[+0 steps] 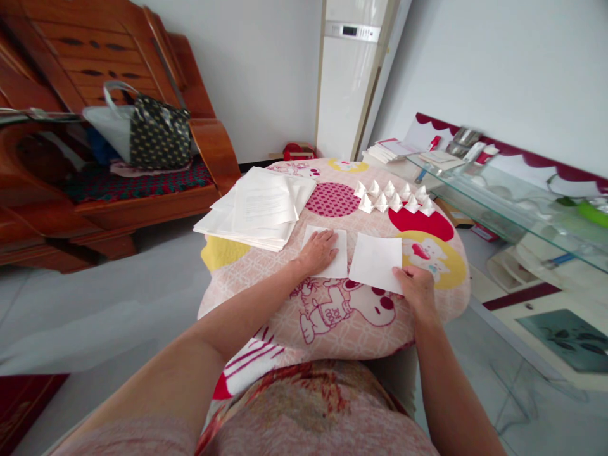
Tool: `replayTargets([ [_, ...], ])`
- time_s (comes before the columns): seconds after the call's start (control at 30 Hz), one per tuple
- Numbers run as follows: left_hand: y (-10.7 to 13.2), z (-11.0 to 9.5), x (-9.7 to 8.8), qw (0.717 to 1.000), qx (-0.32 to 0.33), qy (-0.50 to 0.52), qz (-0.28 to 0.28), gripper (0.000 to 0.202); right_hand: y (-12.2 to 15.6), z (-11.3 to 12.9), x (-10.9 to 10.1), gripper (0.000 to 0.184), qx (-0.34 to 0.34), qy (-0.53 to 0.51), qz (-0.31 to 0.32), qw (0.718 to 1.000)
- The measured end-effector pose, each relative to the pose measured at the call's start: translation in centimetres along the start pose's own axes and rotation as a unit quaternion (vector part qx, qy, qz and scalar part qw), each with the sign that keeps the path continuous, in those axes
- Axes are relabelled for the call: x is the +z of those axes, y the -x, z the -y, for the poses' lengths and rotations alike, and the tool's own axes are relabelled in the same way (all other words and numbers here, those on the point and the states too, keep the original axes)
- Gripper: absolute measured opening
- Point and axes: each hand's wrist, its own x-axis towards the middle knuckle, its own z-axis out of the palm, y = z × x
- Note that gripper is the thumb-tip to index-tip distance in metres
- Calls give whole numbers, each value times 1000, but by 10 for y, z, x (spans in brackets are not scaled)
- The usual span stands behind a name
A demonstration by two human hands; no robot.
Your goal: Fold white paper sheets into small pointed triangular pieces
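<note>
My left hand (317, 251) lies flat with fingers stretched out on a white square of paper (338, 254) on a small table under a pink cartoon-print cloth (342, 316). My right hand (415, 286) pinches the near right corner of a second white paper square (376, 261) lying beside the first. A stack of white paper sheets (259, 208) sits at the table's left. Several folded white paper shapes (394, 197) stand in rows at the far right of the cloth.
A wooden bench (95, 190) with a checkered bag (159, 134) stands at the left. A glass shelf table (513, 190) with papers and small items runs along the right. A white standing air conditioner (346, 76) is behind the table. Grey floor lies all around.
</note>
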Motion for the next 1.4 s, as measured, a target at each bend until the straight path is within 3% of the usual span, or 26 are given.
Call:
replayTargets([
  [0.3,0,1,-1,1000,8,-7,-9,49,1,1,-1,30,9,-12,-2,1000],
  [0.53,-1,1,-1,1000,4,-2,-14,48,-4,-17,0,32,20,-25,-8,999],
  [0.63,-2,6,-7,999,-23,0,-37,46,-7,-26,1,33,2,-19,-28,999],
  [0.83,3,20,-23,985,-143,-53,-82,47,-10,-32,1,34,-34,-25,-19,999],
  [1.03,0,30,-13,989,-125,-9,-83,50,-11,-31,1,38,-50,-11,-33,998],
  [1.2,-9,39,-12,977,-94,113,-157,57,-10,-29,1,44,-41,17,-30,999],
  [1.3,-15,55,-31,951,-117,151,-245,57,-10,-28,1,43,-37,14,-28,999],
  [1.4,-19,84,-58,918,-175,176,-308,56,-8,-26,0,40,-36,-11,-27,999],
])
